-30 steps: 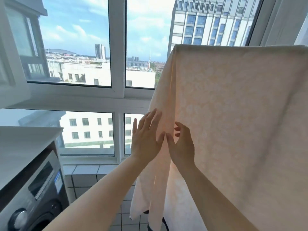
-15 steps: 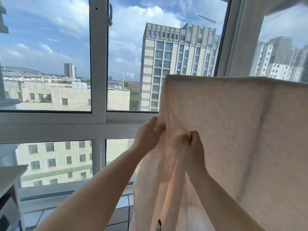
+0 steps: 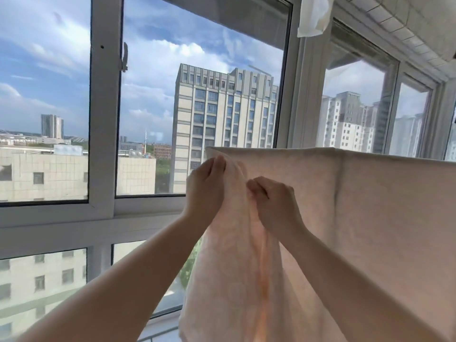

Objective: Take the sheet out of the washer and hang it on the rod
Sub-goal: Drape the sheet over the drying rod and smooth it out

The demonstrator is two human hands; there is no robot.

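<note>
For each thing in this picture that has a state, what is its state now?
sheet: draped over its support, left end bunched
left hand: grips the sheet's left edge near the top
right hand: pinches a fold of the sheet
window: closed, as far as visible
white cloth: hangs at the top

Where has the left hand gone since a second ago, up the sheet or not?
Yes. The left hand has climbed the sheet and now grips the fabric just below its top fold.
</note>
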